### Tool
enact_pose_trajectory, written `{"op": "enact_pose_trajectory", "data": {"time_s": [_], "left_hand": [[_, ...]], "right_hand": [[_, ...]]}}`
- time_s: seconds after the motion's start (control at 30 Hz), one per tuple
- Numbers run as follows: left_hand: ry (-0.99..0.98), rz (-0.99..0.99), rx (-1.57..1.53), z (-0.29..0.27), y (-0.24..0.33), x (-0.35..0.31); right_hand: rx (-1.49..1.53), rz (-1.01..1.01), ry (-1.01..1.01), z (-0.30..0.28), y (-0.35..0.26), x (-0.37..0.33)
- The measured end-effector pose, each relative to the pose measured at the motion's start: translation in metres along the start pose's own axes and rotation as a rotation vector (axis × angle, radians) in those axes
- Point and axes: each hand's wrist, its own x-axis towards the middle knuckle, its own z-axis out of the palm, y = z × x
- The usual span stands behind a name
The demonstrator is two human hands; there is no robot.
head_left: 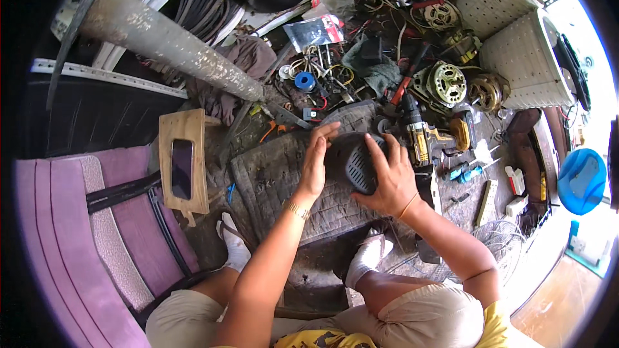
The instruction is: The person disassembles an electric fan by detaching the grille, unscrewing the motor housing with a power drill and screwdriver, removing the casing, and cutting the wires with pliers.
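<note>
A rounded black plastic cover with rows of vent slots (353, 166) is tilted between my hands, above the worn mat. My right hand (391, 180) grips its right side, fingers spread over the top and thumb at the lower edge. Beside its left edge is my left hand (314, 162), fingers stretched and apart; whether they touch the cover is hard to make out. A yellow and black cordless drill (422, 138) lies just right of the cover. The inside of the cover is turned out of sight.
The ribbed mat (271, 180) lies between my feet. Motor parts (448, 84), a blue tape roll (305, 80) and loose wires crowd the far side. A phone (182, 169) rests on a wooden stool at left. Blue-handled screwdrivers (469, 174) and a wire fan guard (493, 245) lie right.
</note>
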Motion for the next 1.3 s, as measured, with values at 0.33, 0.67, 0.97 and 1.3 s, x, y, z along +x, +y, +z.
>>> {"op": "enact_pose_trajectory", "data": {"time_s": [0.33,0.67,0.97,1.3], "left_hand": [[-0.071,-0.269,-0.276,0.000,-0.089,-0.008],[0.098,-0.292,-0.239,-0.006,-0.087,-0.037],[-0.003,-0.316,-0.328,-0.034,-0.095,-0.015],[-0.359,0.010,0.034,-0.028,-0.005,-0.027]], "right_hand": [[0.197,-0.097,0.029,-0.040,0.003,-0.007],[0.172,-0.142,-0.173,-0.039,0.013,0.009],[0.152,-0.154,-0.022,-0.004,-0.019,-0.013],[-0.086,-0.097,-0.160,-0.043,0.158,0.049]]}}
